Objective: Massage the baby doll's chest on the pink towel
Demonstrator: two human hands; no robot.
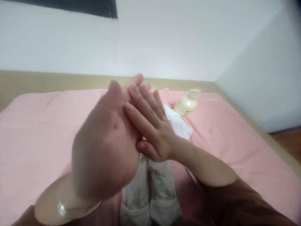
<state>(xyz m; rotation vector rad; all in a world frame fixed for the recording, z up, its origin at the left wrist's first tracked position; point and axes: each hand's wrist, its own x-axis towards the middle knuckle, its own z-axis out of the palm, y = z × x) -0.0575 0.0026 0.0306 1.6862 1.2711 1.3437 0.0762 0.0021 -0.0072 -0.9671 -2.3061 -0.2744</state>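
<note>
My left hand (105, 150) is raised close to the camera, large and slightly blurred, with a clear shiny bangle (62, 208) at its wrist. Its far fingertips look stretched out, partly covered by the other hand. Against its side lies my right hand (152, 122), fingers straight and a little apart, touching skin to skin. I see nothing held in either hand. Below them on the bed is a small white patterned garment (161, 179) with two legs and thick cuffs. Its upper part is mostly hidden behind my hands; a white patterned flap (180, 124) shows at the right.
A cream pump bottle (188, 103) leans at a tilt beyond the flap. Pink bedding (42, 135) spreads beneath everything, edged by a tan border (58, 81). White walls (176, 37) meet at the right corner, and a dark panel (94, 8) hangs at upper left.
</note>
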